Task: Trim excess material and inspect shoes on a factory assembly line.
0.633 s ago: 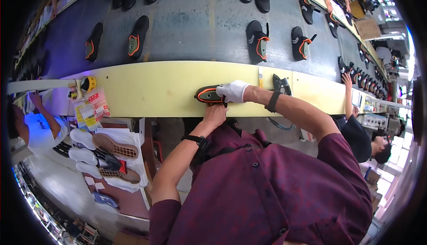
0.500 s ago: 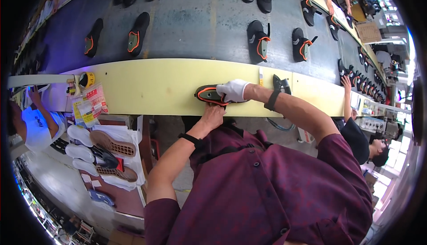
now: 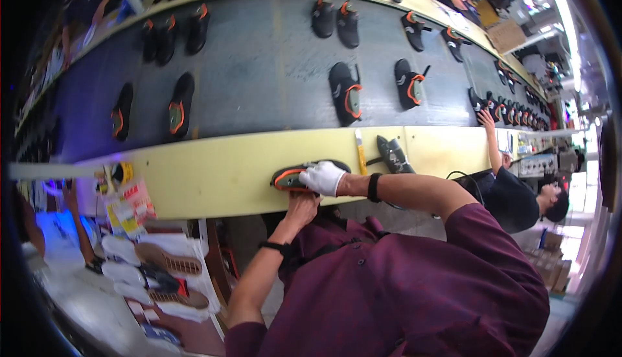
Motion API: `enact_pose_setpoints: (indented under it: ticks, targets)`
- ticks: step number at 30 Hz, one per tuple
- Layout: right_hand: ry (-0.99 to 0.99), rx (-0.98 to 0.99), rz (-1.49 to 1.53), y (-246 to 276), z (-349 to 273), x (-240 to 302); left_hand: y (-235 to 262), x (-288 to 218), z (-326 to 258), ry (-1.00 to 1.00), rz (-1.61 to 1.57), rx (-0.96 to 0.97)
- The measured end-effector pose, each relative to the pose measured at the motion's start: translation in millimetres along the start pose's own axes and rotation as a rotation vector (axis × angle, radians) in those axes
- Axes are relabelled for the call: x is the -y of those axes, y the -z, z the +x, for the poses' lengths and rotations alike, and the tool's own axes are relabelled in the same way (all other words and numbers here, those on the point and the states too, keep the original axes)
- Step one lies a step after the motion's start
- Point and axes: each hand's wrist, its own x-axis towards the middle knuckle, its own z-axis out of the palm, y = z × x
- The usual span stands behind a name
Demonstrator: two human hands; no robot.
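Black low shoe with orange collar (image 3: pixel 293 177), long axis crosswise, opening leftward: our white-gloved right hand (image 3: pixel 324 177) clasps its right end, bare left hand (image 3: pixel 302 207) grips beneath; yellow ledge (image 3: pixel 214 175) underneath, dark shoe sole (image 3: pixel 394 155) just right.

— How many shoes do I have on the grey belt (image 3: pixel 259 65)?
— I count about thirteen clear ones, plus a crowded row at the far right that I can't count.
— And on the yellow ledge (image 3: pixel 214 175)?
— Two: one black-and-orange shoe (image 3: pixel 295 177) under my hands, one dark shoe (image 3: pixel 393 155) just beside it.
— Hands on the first?
— Two, one white-gloved (image 3: pixel 322 178), one bare (image 3: pixel 302 205).
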Motion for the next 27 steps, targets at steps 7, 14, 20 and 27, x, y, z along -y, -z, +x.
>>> enact_pose_setpoints:
  ticks: [7,14,20,27]
  targets:
    - [-0.100,-0.040,0.096,16,-20,-7,137,-17,18,0.096,0.035,-0.029]
    - [-0.064,-0.075,0.113,-5,-14,-18,86,42,44,-0.152,-0.116,-0.108]
    - [0.015,-0.233,0.121,-18,-16,-15,85,33,47,-0.139,-0.091,-0.106]
    - [-0.152,-0.091,0.179,-36,-18,-5,94,30,47,-0.181,-0.206,-0.061]
